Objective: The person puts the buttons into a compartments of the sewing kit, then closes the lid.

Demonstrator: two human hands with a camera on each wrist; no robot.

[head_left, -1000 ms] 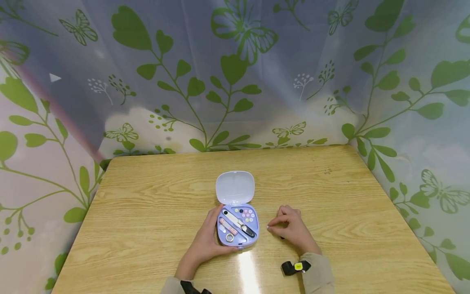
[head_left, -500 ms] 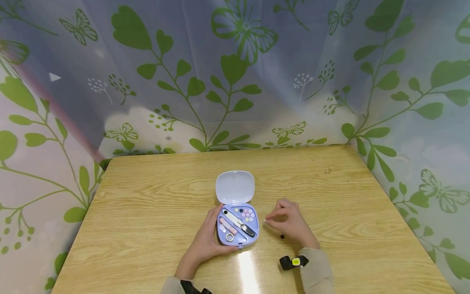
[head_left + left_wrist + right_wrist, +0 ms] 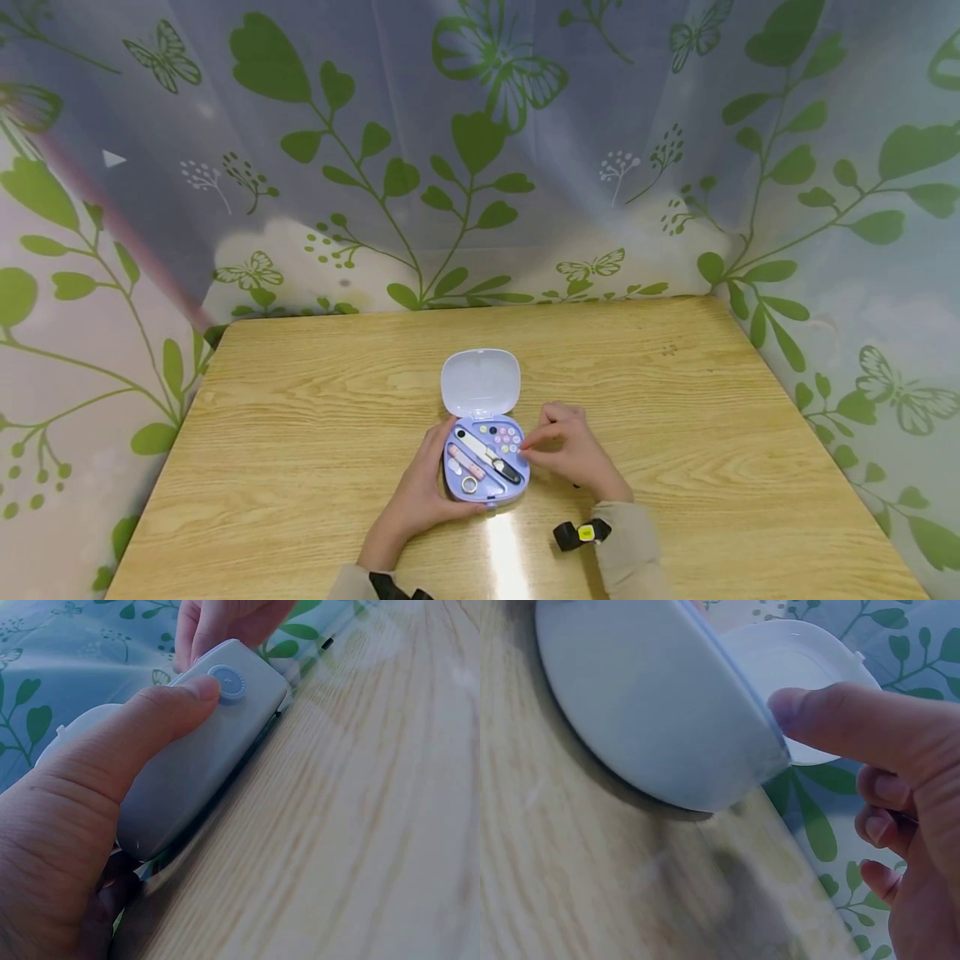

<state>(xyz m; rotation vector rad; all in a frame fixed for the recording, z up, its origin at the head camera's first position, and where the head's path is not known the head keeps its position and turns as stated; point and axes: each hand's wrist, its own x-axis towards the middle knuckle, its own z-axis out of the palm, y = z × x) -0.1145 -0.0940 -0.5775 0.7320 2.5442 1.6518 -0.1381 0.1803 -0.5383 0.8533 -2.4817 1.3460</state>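
A lavender sewing kit box point(image 3: 450, 481) lies on the table with its white lid point(image 3: 480, 382) hinged back. My left hand point(image 3: 424, 486) grips its left side, fingers along the far edge and thumb against the front; the left wrist view has that thumb beside the round clasp point(image 3: 227, 683). At the box's right rim, my right hand point(image 3: 573, 454) pinches a small white button, mostly hidden by the fingertips. Several buttons point(image 3: 506, 437) sit in the upper right compartment. Diagonally across the middle lie thread snips point(image 3: 480, 450), with a pink-banded roll point(image 3: 466, 461) and a ring point(image 3: 469, 484) lower left.
A small black piece point(image 3: 328, 643) lies on the table to the right of the box, partly covered by my right hand in the head view. Wood-grain tabletop point(image 3: 315, 400) surrounds the box. A leaf-patterned curtain point(image 3: 360, 167) hangs behind and at both sides.
My right hand has moved left, from beside the box to its right rim, carrying the pinched white button. The left hand and the box have stayed in place.
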